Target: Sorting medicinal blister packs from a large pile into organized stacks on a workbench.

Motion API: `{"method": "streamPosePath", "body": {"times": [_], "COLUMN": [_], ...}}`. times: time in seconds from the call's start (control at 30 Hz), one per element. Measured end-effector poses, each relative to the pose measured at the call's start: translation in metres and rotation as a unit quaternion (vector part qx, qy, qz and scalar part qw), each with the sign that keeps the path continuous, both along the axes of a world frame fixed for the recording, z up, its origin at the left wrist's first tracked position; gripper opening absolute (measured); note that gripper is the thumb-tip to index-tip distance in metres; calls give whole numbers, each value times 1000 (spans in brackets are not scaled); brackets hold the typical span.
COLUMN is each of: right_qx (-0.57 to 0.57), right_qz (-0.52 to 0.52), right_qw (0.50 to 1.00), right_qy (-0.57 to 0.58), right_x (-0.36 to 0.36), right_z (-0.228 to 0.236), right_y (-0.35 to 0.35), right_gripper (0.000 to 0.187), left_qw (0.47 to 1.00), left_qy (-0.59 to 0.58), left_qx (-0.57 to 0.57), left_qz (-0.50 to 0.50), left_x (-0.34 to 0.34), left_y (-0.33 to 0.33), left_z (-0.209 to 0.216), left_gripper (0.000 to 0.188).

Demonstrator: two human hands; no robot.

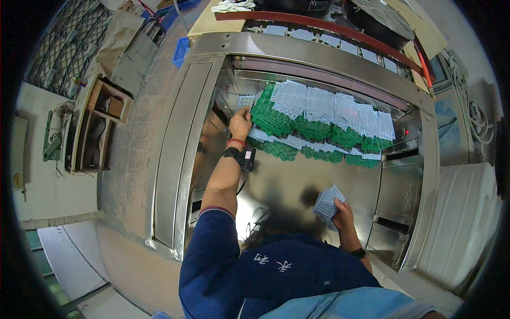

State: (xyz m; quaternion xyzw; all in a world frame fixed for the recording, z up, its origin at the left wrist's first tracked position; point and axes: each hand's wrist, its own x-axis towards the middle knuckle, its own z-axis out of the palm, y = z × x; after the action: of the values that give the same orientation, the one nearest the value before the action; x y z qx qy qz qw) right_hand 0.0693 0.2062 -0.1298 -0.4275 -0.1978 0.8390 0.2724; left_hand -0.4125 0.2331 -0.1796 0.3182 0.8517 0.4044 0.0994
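Note:
My right hand (343, 215) grips a fanned stack of white printed cards (325, 206) low over the metal surface. At the left end of a row of green, net-like bundles (271, 118), my left hand (241, 124) is closed, fingers bent against the edge; whatever they pinch is too small to make out. White printed sheets (319, 103) lie overlapping across the upper part of these bundles. A second, lower row of green bundles (280, 150) with white strips sits just nearer to me. Next to my left fingertips lies a small white card (245, 101).
A steel frame (183, 138) surrounds the sunken metal work surface (297, 178). Beyond its far edge run a dark red bar (319, 33) and a row of white plates (326, 40). A wooden shelf box (101, 127) stands left, a white plastic container (458, 223) right.

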Motion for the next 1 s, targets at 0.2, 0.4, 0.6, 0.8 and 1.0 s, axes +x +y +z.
{"method": "streamPosePath", "body": {"times": [0.2, 0.4, 0.6, 0.8, 1.0], "right_qx": [6, 13, 1, 17, 13], "right_qz": [16, 31, 41, 51, 44], "right_qw": [1000, 999, 999, 997, 997], "right_qy": [0, -26, -29, -57, -57], "right_x": [-15, -25, -53, -58, -68], "right_z": [6, 14, 31, 14, 6], "right_y": [-7, -30, -58, -61, -65], "right_gripper": [46, 47, 45, 45, 39], "left_qw": [988, 977, 985, 984, 998], "left_qy": [53, 91, 80, 96, -18], "left_qx": [35, 35, 33, 81, 52], "left_qz": [-142, -188, -150, -128, -3], "left_x": [-30, -44, -47, -62, -67], "left_y": [-11, -28, -38, -43, -34], "left_z": [-9, -6, -10, -37, -40], "left_gripper": [46, 55, 47, 43, 38]}}
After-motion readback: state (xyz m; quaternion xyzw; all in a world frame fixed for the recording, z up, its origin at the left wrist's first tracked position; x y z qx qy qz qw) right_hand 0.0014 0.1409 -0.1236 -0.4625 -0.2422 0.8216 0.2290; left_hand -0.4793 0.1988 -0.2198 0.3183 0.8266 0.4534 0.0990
